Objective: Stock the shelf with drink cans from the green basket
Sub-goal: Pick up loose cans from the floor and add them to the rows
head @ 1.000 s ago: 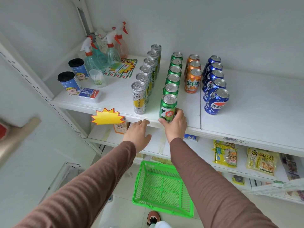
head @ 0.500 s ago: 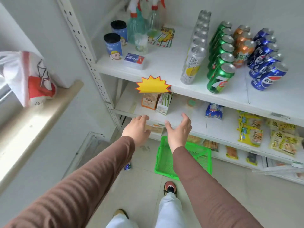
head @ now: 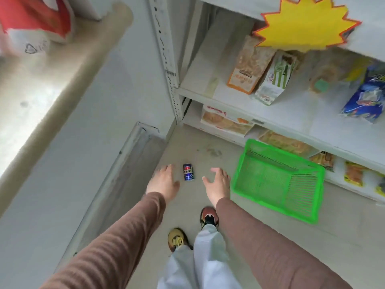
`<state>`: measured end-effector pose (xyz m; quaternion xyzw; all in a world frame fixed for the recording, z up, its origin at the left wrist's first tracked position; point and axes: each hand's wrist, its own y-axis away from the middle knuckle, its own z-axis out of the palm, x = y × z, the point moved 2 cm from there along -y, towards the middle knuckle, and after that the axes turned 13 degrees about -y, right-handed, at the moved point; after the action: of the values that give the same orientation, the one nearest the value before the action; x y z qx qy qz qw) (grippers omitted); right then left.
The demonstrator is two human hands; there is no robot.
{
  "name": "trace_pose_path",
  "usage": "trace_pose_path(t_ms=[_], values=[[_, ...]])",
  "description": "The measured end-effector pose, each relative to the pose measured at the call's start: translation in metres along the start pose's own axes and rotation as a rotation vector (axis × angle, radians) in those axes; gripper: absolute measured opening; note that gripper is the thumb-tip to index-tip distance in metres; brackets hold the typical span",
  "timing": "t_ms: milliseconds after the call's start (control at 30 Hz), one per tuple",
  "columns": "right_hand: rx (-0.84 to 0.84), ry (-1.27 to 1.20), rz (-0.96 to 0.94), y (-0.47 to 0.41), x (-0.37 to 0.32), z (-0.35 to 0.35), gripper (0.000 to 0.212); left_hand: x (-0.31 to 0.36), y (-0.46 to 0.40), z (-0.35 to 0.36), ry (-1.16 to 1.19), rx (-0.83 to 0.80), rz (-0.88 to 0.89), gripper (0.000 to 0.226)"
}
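Note:
A blue drink can [head: 188, 172] lies on its side on the floor, left of the green basket [head: 277, 203]. The basket sits on the floor in front of the lowest shelf and holds nothing I can see. My left hand [head: 162, 182] hangs just left of the can, my right hand [head: 217, 185] just right of it. Both hands have relaxed, spread fingers and hold nothing. The top shelf with the rows of cans is out of view.
The white shelf upright [head: 166, 59] rises at centre top. Snack packets [head: 264, 71] lie on the lower shelves, under a yellow star tag [head: 302, 24]. A window ledge [head: 62, 80] with a red and white bag [head: 31, 21] runs at left. My shoes [head: 208, 217] stand below the hands.
My view has swung down from the top shelf to the floor. Both hands dropped away from the shelf edge and now hang on either side of the fallen blue can.

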<state>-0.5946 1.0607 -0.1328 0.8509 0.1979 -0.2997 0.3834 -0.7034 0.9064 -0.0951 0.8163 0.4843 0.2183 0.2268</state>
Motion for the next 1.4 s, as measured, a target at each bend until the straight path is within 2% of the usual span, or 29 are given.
trace_pose_path(t_ms=[200,400,567,700,867,1000,1133,1400], values=[[-0.162,0.076,0.101,-0.096,0.076,0.095,0.037,-0.024,-0.09,0.102,0.011,-0.077,-0.025,0.051],[-0.282,0.208,0.151,-0.186,0.159,0.174,0.046,-0.04,-0.169,0.209,0.051,-0.102,-0.074,0.047],[-0.276,0.136,0.266,-0.243,0.214,0.236,0.063,-0.052,-0.225,0.281,0.106,-0.113,-0.106,0.05],[-0.211,0.176,0.255,-0.277,0.241,0.281,0.079,-0.066,-0.259,0.323,0.148,-0.131,-0.132,0.05],[-0.206,0.183,0.276,-0.3,0.26,0.317,0.079,-0.077,-0.279,0.355,0.164,-0.131,-0.161,0.049],[-0.231,0.055,0.341,-0.302,0.263,0.314,0.066,-0.079,-0.277,0.358,0.168,-0.15,-0.165,0.05],[-0.213,-0.092,0.304,-0.28,0.243,0.279,0.054,-0.074,-0.258,0.33,0.168,-0.142,-0.149,0.051],[-0.098,-0.404,0.21,-0.166,0.137,0.126,0.046,0.0,-0.161,0.189,0.184,-0.079,-0.042,0.05]])
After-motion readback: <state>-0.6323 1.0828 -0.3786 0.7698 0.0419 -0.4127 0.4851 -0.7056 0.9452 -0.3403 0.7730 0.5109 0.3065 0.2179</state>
